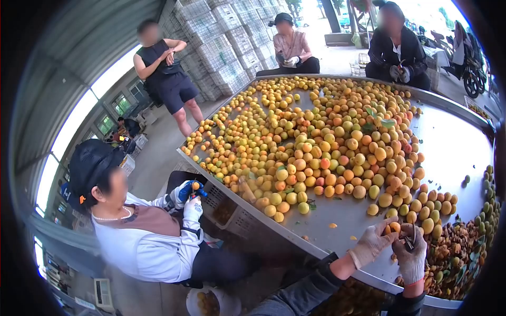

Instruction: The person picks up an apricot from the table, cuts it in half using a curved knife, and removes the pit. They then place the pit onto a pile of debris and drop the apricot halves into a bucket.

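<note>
My left hand, in a pale work glove, grips an orange apricot over the metal table's near edge. Just to its right, my gloved right hand is closed around a small dark metal tool; its exact kind is too small to make out. The two hands almost meet at the fruit. Beyond them spreads a large heap of yellow-orange apricots. Close by on the right lies a pile of brown, shrivelled fruit pieces or pits, mixed with leaves.
The metal table has a raised rim. Left of me a seated person holds an apricot. Two people sit at the far side; another stands near stacked crates. A white bucket and a plastic crate are below the edge.
</note>
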`<state>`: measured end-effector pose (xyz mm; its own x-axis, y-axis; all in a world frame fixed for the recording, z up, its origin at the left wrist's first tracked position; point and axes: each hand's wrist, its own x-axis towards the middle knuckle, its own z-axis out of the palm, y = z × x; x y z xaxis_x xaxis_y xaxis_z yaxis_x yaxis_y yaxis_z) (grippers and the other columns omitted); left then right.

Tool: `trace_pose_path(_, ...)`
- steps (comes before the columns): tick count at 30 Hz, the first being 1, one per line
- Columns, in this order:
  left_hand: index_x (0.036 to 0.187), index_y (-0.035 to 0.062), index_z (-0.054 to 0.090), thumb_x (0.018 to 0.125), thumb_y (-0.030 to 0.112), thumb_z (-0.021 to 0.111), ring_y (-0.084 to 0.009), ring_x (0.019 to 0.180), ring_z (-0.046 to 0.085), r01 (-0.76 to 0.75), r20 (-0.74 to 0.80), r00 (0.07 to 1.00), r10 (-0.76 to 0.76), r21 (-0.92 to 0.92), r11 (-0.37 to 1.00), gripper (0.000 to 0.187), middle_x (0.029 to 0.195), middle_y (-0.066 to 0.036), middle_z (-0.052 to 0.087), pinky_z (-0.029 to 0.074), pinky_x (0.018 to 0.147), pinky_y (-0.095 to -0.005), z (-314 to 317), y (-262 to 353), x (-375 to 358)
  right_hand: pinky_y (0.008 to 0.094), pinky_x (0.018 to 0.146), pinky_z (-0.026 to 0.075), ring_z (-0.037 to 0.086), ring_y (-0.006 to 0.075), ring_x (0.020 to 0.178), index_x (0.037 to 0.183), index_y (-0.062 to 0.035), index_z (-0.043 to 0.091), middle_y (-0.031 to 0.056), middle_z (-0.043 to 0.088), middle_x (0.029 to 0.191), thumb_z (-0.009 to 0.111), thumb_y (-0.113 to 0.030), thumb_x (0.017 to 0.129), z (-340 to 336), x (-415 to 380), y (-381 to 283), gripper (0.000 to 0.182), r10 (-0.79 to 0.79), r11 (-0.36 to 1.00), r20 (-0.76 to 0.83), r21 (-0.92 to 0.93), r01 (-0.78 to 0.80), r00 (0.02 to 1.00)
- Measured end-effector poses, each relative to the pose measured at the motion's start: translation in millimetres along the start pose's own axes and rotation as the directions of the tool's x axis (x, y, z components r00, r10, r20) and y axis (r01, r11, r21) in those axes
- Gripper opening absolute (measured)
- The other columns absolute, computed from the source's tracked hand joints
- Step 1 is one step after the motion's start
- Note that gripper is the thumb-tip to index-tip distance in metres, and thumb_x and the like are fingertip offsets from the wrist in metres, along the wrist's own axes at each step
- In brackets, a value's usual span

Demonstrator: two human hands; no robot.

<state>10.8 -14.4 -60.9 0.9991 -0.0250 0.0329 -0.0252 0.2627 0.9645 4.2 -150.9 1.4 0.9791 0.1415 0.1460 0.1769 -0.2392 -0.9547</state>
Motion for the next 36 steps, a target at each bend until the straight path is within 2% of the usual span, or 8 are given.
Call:
trace_pose_path(4,0.139,-0.0001,0.041,0.091,0.012,0.060,-0.0096,0.101,0.055,-0.053,0.218,0.976,0.023,0.134,0.990,0.054,0.115,-0.005,0.058,0.047,0.088,-0.0225,-4,19,-8,0.0206,0.051,0.041,0.052,0.0066,0.061,0.104,-0.0039,0.064,0.0021,0.060,0.086,0.059,0.002,0.079,-5,2,-7,0.026,0.022,1.000,0.002,0.020,-0.022,1.000)
trace_pose_path(9,0.142,0.0051,0.040,0.087,-0.002,0.047,-0.0115,0.099,0.057,0.341,0.413,0.899,-0.146,-0.449,0.826,0.055,0.125,-0.005,0.052,0.048,0.087,-0.0245,-4,33,-13,0.0209,0.051,0.041,0.054,0.0072,0.060,0.101,-0.0019,0.065,0.0015,0.062,0.075,0.057,-0.007,0.084,-21,0,-2,0.019,0.300,0.915,0.056,0.263,-0.304,0.952)
trace_pose_path(16,0.128,0.0076,0.056,0.088,0.033,0.068,-0.0039,0.078,0.057,0.293,0.187,0.948,-0.257,-0.199,0.935,0.049,0.095,0.003,0.063,0.046,0.063,-0.0170,-5,25,-14,0.0213,0.060,0.048,0.060,0.0083,0.066,0.091,0.0030,0.066,0.0043,0.067,0.078,0.063,-0.005,0.082,-11,1,-15,0.013,0.212,0.970,0.229,0.071,-0.234,0.950)
trace_pose_path(22,0.123,0.0066,0.056,0.092,0.034,0.062,-0.0094,0.078,0.060,0.125,-0.029,0.992,-0.124,0.060,0.990,0.042,0.089,-0.003,0.065,0.050,0.066,-0.0237,-8,13,-17,0.0184,0.049,0.039,0.053,0.0044,0.057,0.087,-0.0014,0.065,-0.0017,0.059,0.068,0.065,-0.008,0.086,-2,5,10,0.007,0.141,0.967,-0.120,0.230,-0.111,0.983)
trace_pose_path(26,0.120,0.0069,0.055,0.091,0.046,0.059,-0.0192,0.082,0.066,0.323,0.085,0.944,-0.320,-0.451,0.832,0.049,0.099,-0.008,0.064,0.054,0.069,-0.0306,-5,36,-19,0.0231,0.032,0.034,0.047,0.0087,0.037,0.099,-0.0034,0.064,0.0006,0.055,0.059,0.062,-0.012,0.089,-23,8,-5,0.013,0.397,0.785,-0.078,0.544,-0.295,0.915)
trace_pose_path(32,0.116,0.0053,0.059,0.093,0.040,0.058,-0.0126,0.073,0.062,0.353,-0.001,0.932,-0.364,-0.234,0.906,0.042,0.088,-0.005,0.065,0.052,0.067,-0.0263,-3,22,-20,0.0257,0.033,0.038,0.047,0.0124,0.035,0.101,-0.0035,0.060,0.0059,0.055,0.059,0.057,-0.013,0.090,-21,9,-1,0.014,0.381,0.767,-0.139,0.600,-0.228,0.914)
trace_pose_path(35,0.116,0.0062,0.058,0.092,0.032,0.061,-0.0104,0.068,0.061,0.227,-0.060,0.965,-0.257,-0.310,0.923,0.036,0.084,-0.003,0.064,0.048,0.060,-0.0223,-6,18,-20,0.0211,0.044,0.041,0.057,0.0100,0.060,0.099,-0.0025,0.063,0.0066,0.062,0.081,0.057,-0.013,0.087,-25,12,23,0.017,0.274,0.871,-0.226,0.471,-0.142,0.935)
trace_pose_path(36,0.118,0.0065,0.058,0.092,0.031,0.062,-0.0090,0.066,0.060,0.271,-0.010,0.956,-0.292,-0.337,0.902,0.036,0.083,-0.001,0.063,0.046,0.057,-0.0205,-7,13,-18,0.0205,0.038,0.029,0.043,0.0065,0.047,0.098,-0.0038,0.062,-0.0002,0.051,0.066,0.056,-0.012,0.089,-18,14,18,0.014,0.296,0.833,-0.258,0.541,-0.117,0.919)
